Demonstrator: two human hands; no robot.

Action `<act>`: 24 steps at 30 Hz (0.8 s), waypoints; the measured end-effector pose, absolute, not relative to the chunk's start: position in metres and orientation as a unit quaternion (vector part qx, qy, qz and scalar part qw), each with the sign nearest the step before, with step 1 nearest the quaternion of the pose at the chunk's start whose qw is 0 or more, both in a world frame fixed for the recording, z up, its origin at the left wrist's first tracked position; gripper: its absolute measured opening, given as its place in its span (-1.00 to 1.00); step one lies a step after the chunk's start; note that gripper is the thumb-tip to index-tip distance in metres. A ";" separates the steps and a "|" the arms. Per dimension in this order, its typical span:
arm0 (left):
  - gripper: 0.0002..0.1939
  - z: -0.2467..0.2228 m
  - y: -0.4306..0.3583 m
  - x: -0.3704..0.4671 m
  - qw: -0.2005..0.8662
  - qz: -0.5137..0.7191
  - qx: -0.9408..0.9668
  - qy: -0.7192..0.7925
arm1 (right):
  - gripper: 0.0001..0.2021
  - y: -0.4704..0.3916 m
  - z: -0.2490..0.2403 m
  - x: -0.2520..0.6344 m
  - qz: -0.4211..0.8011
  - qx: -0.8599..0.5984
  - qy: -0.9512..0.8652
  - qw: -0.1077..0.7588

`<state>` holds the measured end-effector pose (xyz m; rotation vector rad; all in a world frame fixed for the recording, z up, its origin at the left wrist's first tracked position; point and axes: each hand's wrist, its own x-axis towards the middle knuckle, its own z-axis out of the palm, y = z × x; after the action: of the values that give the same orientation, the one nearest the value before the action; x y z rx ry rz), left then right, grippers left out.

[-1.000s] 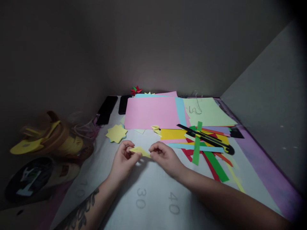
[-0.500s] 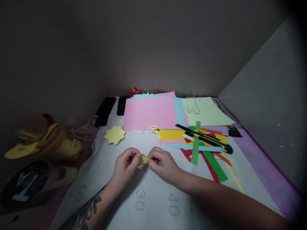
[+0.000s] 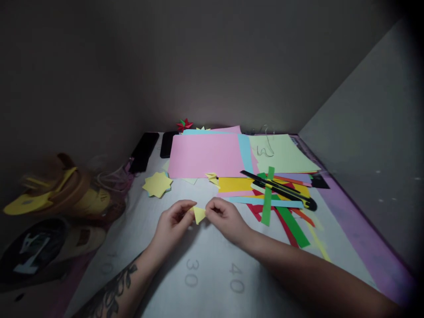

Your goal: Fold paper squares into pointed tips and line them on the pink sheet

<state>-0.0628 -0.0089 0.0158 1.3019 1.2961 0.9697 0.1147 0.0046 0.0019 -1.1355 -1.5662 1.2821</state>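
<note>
Yellow paper, small and folded [image 3: 199, 214], is held in the air between the two hands, over the middle of the white surface [image 3: 212, 282]. Left hand [image 3: 174, 221] grasps its left side between thumb and fingers; right hand [image 3: 228, 221] pinches its right corner. Neither hand is released. Left fingers partly cover the paper, so the full outline cannot be told.

Change: half a second ago only a short band shows between the hands; now a triangular face shows, one point towards the near side. Hands are slightly farther apart. Judgement: the piece is being turned or its folds reworked, shaping unfinished.

Edges and room: far of the hands, a small folded yellow piece [image 3: 212, 178] lies by the near edge of the pink sheet [image 3: 203, 154]. Left and far, a yellow star-shaped paper [image 3: 158, 184] lies near the left hand. Right, the light blue strip [image 3: 245, 200] has its end close to the right hand; beyond it the green strip [image 3: 267, 203] crosses the utility knife [image 3: 288, 192]. Most room for movement is near, over the printed 30 and 40; sweeping right risks disturbing the strips.
</note>
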 end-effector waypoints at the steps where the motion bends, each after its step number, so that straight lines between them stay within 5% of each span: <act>1: -0.78 0.016 -0.009 -0.063 0.502 0.403 0.538 0.545 | -0.93 0.003 0.002 0.115 0.502 -0.433 -0.631 0.402; 5: -0.78 0.017 -0.009 -0.063 0.466 0.395 0.545 0.574 | -0.57 -0.001 0.002 0.113 0.434 -0.387 -0.693 0.425; 13: -0.78 0.016 -0.012 -0.062 0.454 0.371 0.588 0.557 | -0.74 0.006 -0.012 0.111 0.543 -0.419 -0.553 0.473; 21: -0.80 0.012 -0.013 -0.064 0.465 0.353 0.610 0.536 | -0.94 0.009 -0.002 0.115 0.502 -0.469 -0.598 0.412; 24: -0.84 0.015 -0.013 -0.064 0.454 0.344 0.607 0.554 | -0.82 0.009 -0.001 0.116 0.546 -0.469 -0.562 0.407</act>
<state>-0.0639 -0.0131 0.0150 1.4980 1.3680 0.8497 0.1159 0.0091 -0.0005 -1.1827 -1.4179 1.3769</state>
